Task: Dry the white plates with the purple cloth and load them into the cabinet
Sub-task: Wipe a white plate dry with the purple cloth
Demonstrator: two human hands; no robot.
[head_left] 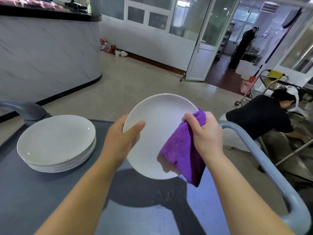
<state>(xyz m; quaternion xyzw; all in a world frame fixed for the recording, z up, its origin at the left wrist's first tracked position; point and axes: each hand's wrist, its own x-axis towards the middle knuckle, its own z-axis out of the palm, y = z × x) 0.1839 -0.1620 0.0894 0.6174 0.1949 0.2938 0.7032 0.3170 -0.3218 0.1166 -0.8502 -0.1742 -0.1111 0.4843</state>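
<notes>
left hand [121, 138] pinches the plate [157, 133] by its rim, tilted up over the cart [42, 192] so the right hand [205, 134], bunching the cloth [183, 153], can wipe its face

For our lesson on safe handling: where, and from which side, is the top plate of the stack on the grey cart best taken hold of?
Likely the right-hand rim of the top plate, from the side nearest the hands: thumb on top, fingers under the lip. It lies flat, and its upturned rim stands clear of the plates below. The left hand, gripping the wiped plate, is closest.
</notes>
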